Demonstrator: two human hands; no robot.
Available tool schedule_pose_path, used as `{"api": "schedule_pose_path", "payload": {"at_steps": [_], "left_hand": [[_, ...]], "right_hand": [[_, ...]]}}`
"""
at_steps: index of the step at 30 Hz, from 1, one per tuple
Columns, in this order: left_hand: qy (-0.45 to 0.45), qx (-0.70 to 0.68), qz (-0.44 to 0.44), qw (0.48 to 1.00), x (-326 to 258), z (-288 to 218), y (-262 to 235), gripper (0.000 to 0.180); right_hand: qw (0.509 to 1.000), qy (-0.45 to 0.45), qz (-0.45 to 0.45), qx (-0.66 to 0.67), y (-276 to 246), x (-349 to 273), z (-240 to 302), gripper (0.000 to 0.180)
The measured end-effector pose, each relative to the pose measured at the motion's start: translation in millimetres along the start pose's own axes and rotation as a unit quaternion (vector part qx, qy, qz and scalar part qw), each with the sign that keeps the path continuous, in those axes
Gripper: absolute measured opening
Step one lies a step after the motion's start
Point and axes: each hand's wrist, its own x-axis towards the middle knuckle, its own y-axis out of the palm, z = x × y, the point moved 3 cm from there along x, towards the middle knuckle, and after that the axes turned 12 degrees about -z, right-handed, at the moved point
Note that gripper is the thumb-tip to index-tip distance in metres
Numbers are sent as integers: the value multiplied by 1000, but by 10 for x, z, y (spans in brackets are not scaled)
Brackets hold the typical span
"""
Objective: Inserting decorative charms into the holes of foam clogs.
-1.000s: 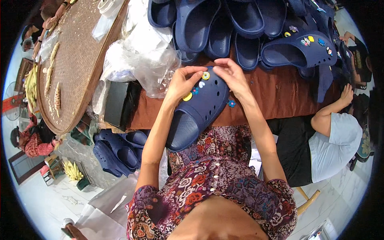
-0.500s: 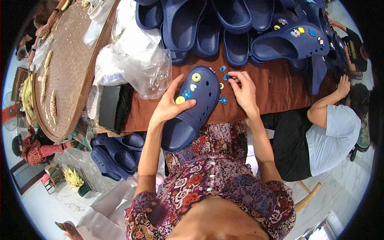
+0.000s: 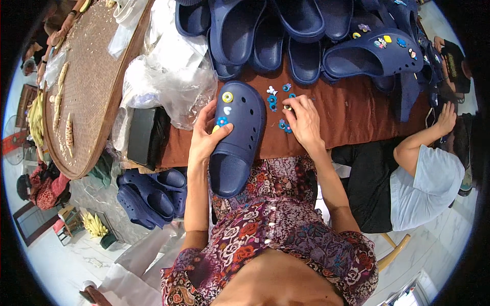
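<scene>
My left hand [image 3: 204, 136] clamps the navy clog [image 3: 236, 135] at the brown bench [image 3: 352, 115] edge, steadying its holed top; my right hand [image 3: 304, 120] pinches down among loose charms [image 3: 278, 99] beside it, grip closing on one

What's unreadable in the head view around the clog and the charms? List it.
- Head view: whether the right hand actually pinches a charm; its fingertips cover the spot among the loose charms on the brown tablecloth.
- Left hand holds the navy clog; its palm hides that side of the clog.
- Charm shapes: too small to tell.
- Stacked navy clogs: cut off by the top edge.
</scene>
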Motion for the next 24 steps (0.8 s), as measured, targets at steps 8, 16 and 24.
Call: {"api": "schedule_pose_path", "payload": {"at_steps": [8,16,24], "left_hand": [[11,-22,-53,998,20,127,82,76],[13,-21,-70,997,-64,157,263,74],[23,-22,-65,997,-100,161,282,69]], "right_hand": [[998,-52,11,28,198,142,229,31],[995,-87,21,-35,34,137,107,30],[998,-23,-49,23,-111,305,39,15]]}}
